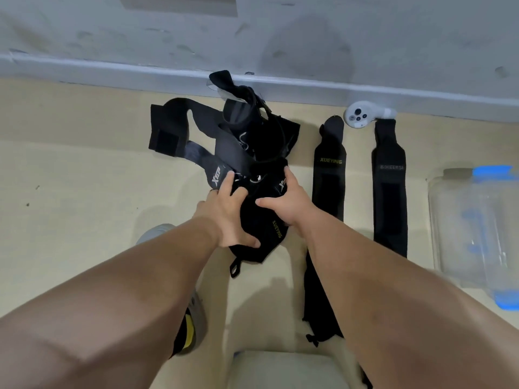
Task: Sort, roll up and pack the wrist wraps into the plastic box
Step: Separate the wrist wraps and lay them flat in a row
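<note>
A tangled heap of black wrist wraps (241, 136) lies on the beige floor near the wall. Both hands hold one black wrap with yellow lettering (261, 234) at the heap's near end. My left hand (230, 211) grips its left side, thumb under its lower edge. My right hand (286, 200) grips its right side, fingers curled over the top. Two wraps lie flat and straight to the right: one marked in yellow (330, 169), one marked in grey (390, 192). A clear plastic box (471, 220) with blue clips sits at the far right.
A white hand controller (362, 116) lies by the grey skirting board (112, 70). Another black wrap (317, 304) lies partly under my right forearm. A foot in a grey and yellow shoe (191, 318) stands below my left arm. A pale cushion (280, 369) is at the bottom edge.
</note>
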